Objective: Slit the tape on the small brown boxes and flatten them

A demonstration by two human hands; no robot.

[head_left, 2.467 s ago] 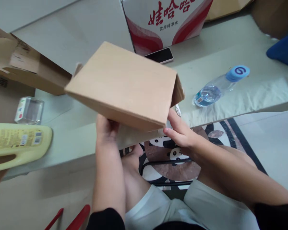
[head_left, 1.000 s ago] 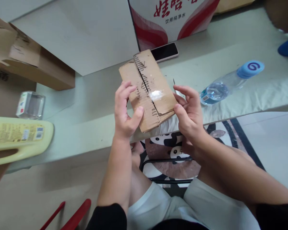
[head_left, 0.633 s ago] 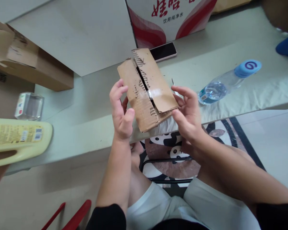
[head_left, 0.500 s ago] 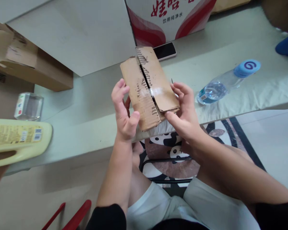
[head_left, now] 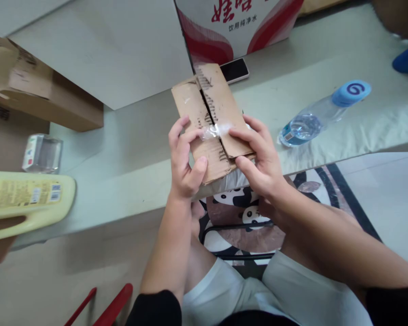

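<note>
A small cardboard box (head_left: 211,86) is tilted near the table's front edge, its two worn top flaps meeting at a dark, uneven seam. Clear tape (head_left: 211,131) crosses that seam. My left hand (head_left: 185,163) holds the box's left side, with the index fingertip on the tape and the thumb near the lower left edge. On the other side my right hand (head_left: 263,158) grips the box; its index finger presses the right flap beside the tape and its thumb sits at the lower right corner. The underside of the box is hidden.
A phone (head_left: 234,71) lies behind the box, before a red and white carton (head_left: 238,36). To the right lies a water bottle (head_left: 309,127). At left are a clear plastic container (head_left: 43,154), a yellow jug (head_left: 30,199) and a larger cardboard box (head_left: 68,97).
My left hand has moved right and onto the box, its index finger now touching the tape. My right index finger has come onto the right flap.
</note>
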